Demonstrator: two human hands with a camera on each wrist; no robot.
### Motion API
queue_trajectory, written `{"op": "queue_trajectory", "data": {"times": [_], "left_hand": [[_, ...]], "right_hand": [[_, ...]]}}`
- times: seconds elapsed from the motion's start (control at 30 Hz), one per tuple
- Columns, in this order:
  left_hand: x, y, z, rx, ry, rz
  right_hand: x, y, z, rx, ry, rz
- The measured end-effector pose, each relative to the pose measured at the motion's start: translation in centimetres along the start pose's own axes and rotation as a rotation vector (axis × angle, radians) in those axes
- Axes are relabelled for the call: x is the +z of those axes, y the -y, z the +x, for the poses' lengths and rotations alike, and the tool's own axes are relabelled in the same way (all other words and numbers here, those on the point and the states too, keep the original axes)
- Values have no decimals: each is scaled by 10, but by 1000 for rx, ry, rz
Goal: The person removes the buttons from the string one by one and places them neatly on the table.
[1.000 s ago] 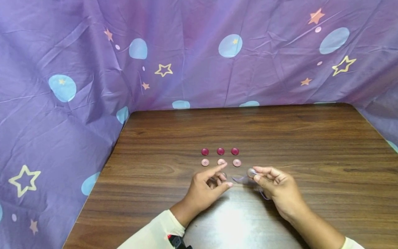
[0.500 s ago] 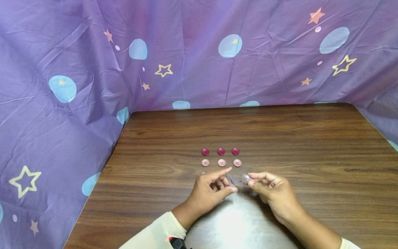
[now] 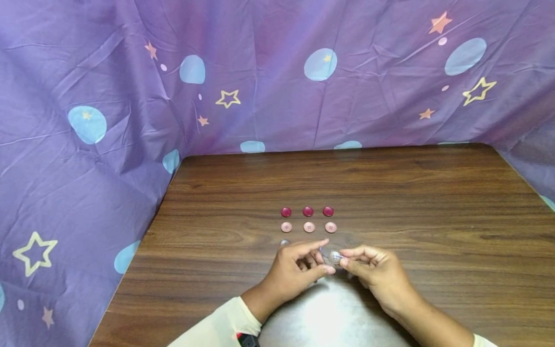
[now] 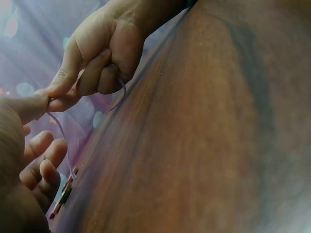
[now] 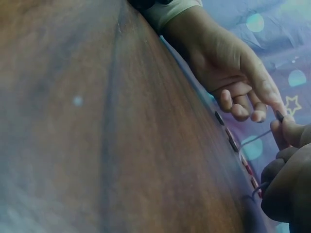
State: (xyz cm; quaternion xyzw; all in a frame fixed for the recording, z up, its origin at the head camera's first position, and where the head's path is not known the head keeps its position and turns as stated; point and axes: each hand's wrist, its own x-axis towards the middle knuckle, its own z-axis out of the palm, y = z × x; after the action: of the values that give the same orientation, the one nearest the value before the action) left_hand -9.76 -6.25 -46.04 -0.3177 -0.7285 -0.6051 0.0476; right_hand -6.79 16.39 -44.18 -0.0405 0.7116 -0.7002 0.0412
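Observation:
Thumb and forefinger of the right hand (image 3: 381, 272) pinch a pale greyish button (image 3: 335, 257) above the table. A thin purple cord (image 4: 61, 131) runs at the button and hangs down from it in the left wrist view; a further length of it loops out below the right hand's curled fingers. Facing it, the left hand (image 3: 295, 265) has its forefinger and thumb spread apart, the thumb tip right at the button's edge. Its other fingers bend loosely. Behind the left hand, another greyish button (image 3: 284, 242) on the table is partly hidden.
Beyond the hands lie a row of light pink buttons (image 3: 309, 227) and, farther back, a row of dark pink buttons (image 3: 308, 211). They rest on a brown wood-grain table (image 3: 217, 193). A purple patterned curtain (image 3: 277, 96) hangs behind and to the left.
The right hand has brought the button left and toward the person, up to the left hand's fingertips. The left hand has shifted slightly right and nearer, uncovering part of the greyish button behind it.

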Motion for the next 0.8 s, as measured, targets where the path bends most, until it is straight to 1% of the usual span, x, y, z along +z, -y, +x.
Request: {"op": "queue_trajectory", "data": {"times": [0.17,0.33,0.53,0.8], "left_hand": [[1,-1,-1,8,8,5],[1,-4,0,23,8,28],[0,-3,0,74,20,83],[0,-1,1,157,7,170]], "right_hand": [[1,0,-1,22,0,-39],[1,0,-1,29,12,-45],[1,-1,-1,23,21,-68],[1,-1,-1,10,37,-57]]}}
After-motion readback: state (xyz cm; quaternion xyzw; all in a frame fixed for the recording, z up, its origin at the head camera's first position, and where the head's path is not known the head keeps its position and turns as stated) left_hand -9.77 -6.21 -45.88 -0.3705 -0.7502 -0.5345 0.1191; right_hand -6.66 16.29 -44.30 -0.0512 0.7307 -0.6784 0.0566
